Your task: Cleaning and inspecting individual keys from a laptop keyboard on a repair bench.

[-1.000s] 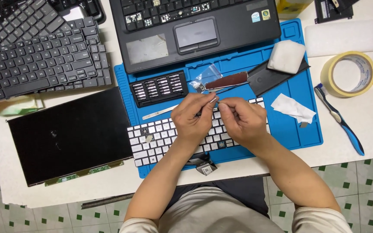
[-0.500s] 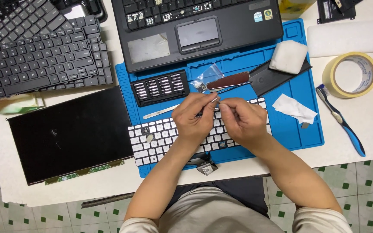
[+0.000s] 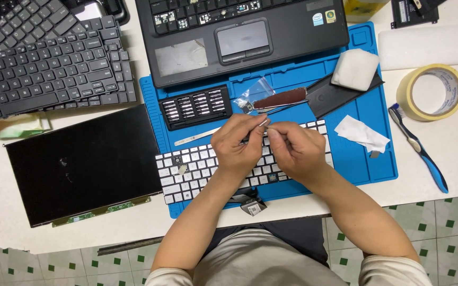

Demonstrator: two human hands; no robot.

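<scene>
A black bit case (image 3: pixel 196 107) lies open on the blue work mat (image 3: pixel 377 159), its slots filled with rows of metal bits. Just right of it a small clear bag (image 3: pixel 251 95) is seen beside a reddish-brown tool (image 3: pixel 282 98). Over the white keyboard (image 3: pixel 197 169) on the mat, the left hand (image 3: pixel 237 145) and right hand (image 3: pixel 298 148) are held close together, fingertips pinched on a thin metal tool (image 3: pixel 263 123); what sits at its tip cannot be told. A thin metal strip (image 3: pixel 197 136) lies between case and keyboard. At the far side an open black laptop (image 3: pixel 239 37) overlaps the mat. To the right are a white pad (image 3: pixel 355 69), a crumpled tissue (image 3: pixel 364 135), a roll of tape (image 3: pixel 430 92) and a blue brush (image 3: pixel 420 148). To the left lie two black keyboards (image 3: pixel 49 63) and a dark screen panel (image 3: pixel 80 164). All is carried by a white table (image 3: pixel 441 185) over a green-and-white tiled floor (image 3: pixel 441 233).
</scene>
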